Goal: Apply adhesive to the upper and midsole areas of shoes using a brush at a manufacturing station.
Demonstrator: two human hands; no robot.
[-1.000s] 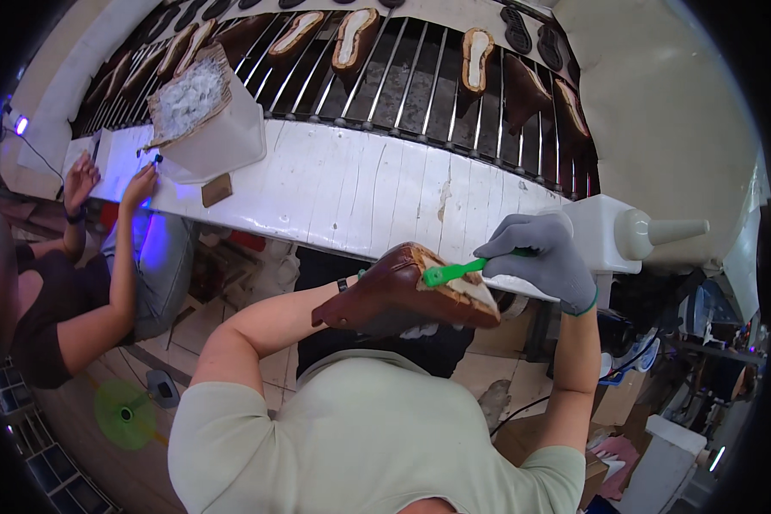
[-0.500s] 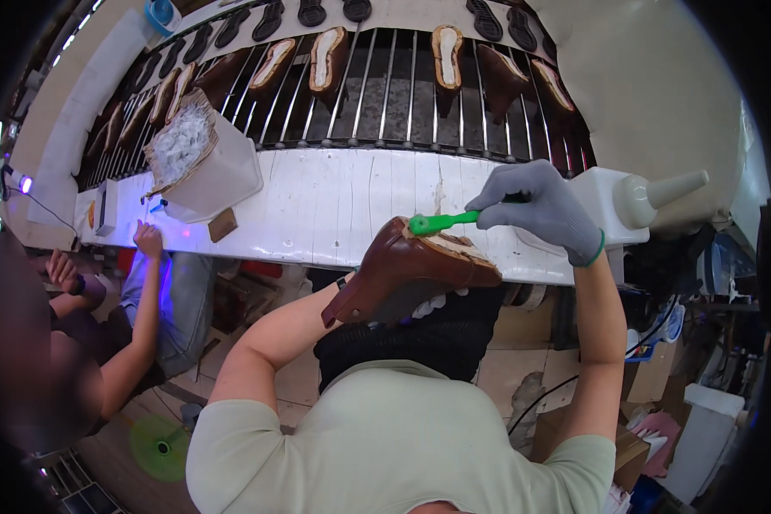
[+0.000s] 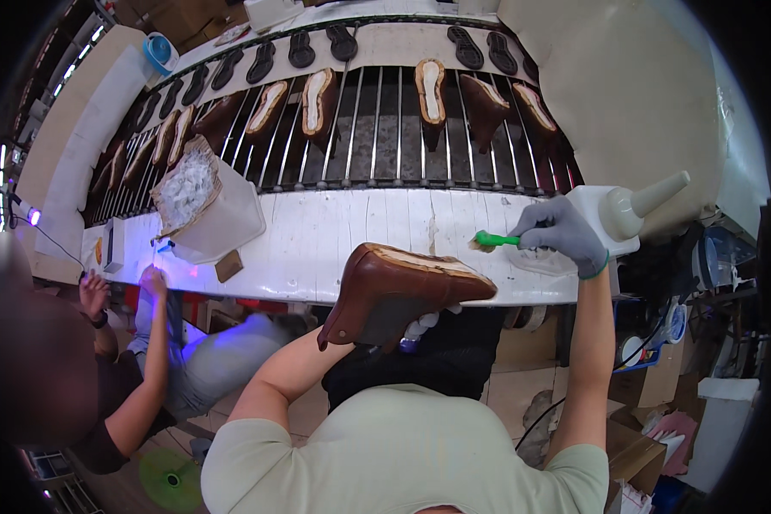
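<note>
A brown leather boot (image 3: 394, 300) is held tilted over the table's near edge, its bare underside, pale in the middle with a tan rim, turned up. My gloved left hand (image 3: 421, 327) grips it from below; only some fingers show and the boot hides the rest. In a grey glove, my right hand (image 3: 565, 233) pinches a green-handled brush (image 3: 495, 239). The bristles hang above the white table, apart from the boot. Below that hand lies a shallow clear dish (image 3: 540, 260), partly covered, beside a white bottle (image 3: 612, 210) with a long nozzle.
Beyond the white table (image 3: 343, 227), a conveyor of metal rods (image 3: 364, 128) carries several upturned boots (image 3: 317, 98). Black soles (image 3: 300, 50) line the shelf behind. At left stands a white bin (image 3: 223, 223) of crumpled material, near a seated co-worker's hands (image 3: 152, 281).
The brush has left the boot's underside and moved right, toward the dish. My left hand still holds the boot, now slightly further left. The whole view has shifted.
</note>
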